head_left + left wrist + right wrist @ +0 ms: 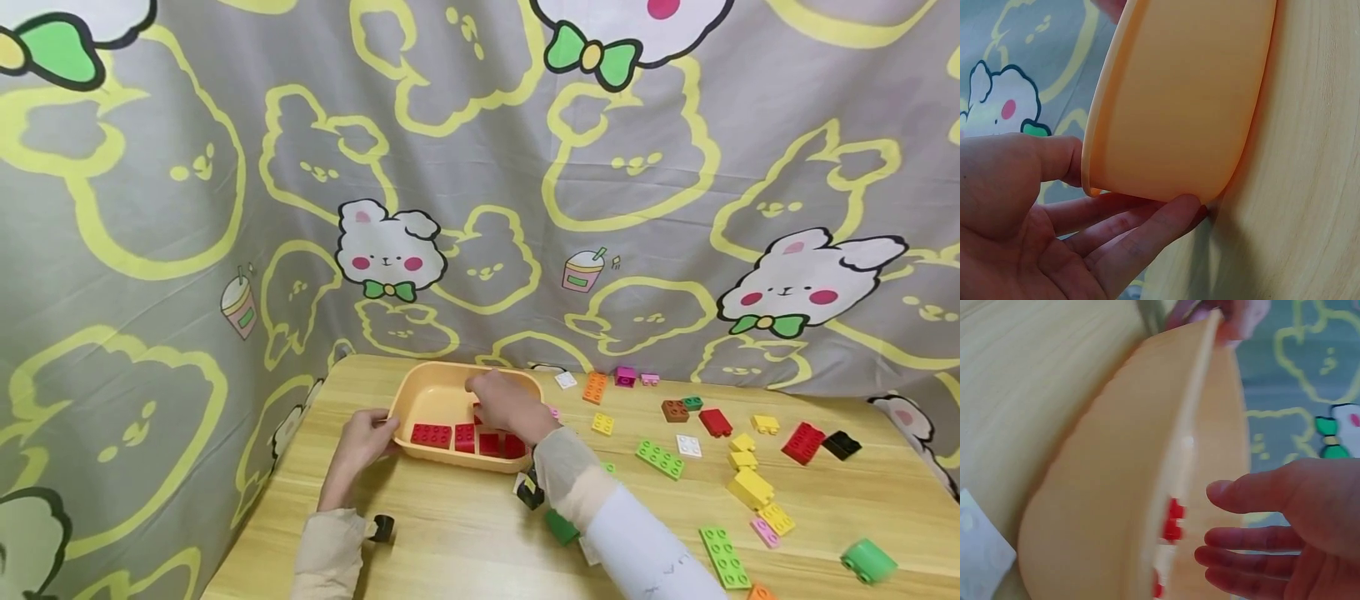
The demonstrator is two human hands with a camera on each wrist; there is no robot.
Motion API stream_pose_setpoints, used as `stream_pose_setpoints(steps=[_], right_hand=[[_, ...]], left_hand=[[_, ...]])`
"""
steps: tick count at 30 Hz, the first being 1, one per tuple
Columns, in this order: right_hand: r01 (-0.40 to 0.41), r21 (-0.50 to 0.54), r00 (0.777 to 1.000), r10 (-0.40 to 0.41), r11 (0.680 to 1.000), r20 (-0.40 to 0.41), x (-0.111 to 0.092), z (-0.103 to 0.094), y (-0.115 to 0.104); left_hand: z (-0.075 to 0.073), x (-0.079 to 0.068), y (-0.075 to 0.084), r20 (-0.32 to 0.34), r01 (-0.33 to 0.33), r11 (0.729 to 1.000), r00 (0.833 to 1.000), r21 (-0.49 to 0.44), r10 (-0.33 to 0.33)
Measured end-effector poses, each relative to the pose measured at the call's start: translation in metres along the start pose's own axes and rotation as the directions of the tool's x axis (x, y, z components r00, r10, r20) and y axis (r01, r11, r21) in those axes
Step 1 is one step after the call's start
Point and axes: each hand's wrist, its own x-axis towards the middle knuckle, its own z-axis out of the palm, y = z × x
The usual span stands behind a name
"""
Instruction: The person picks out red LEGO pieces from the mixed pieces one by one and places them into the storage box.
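Pinching left end of peach tray in left grip, poising right grip unclenched and empty over right half, just beyond near-side red building bricks.

Space over tray, rim (raised) blocking sideways

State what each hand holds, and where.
The left hand grips the orange tray by rim and wall at its left end; the right hand holds nothing.
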Motion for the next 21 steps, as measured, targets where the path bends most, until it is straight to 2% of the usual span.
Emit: stream_pose_setpoints(steps=[6,13,16,21], right_hand=[[0.013,0.005,0.996,-0.012,1.000,-0.085,-0.031,-0.024,0.000],[0.027,0.078,0.980,-0.011,0.997,-0.200,-0.066,-0.039,0.008],[0.061,0.103,0.965,-0.032,0.993,-0.260,-0.078,-0.044,0.019],[0.054,0.111,0.936,-0.012,0.992,-0.351,-0.097,-0.054,0.041]], left_hand=[[0.002,0.000,0.000,-0.005,-0.005,1.000,1.000,0.012,0.005],[0.000,0.001,0.000,-0.007,-0.009,1.000,1.000,0.013,0.009],[0.000,0.000,0.000,-0.010,-0.006,1.000,1.000,0.020,0.006],[0.001,0.000,0.000,-0.015,0.001,1.000,1.000,0.016,-0.001]])
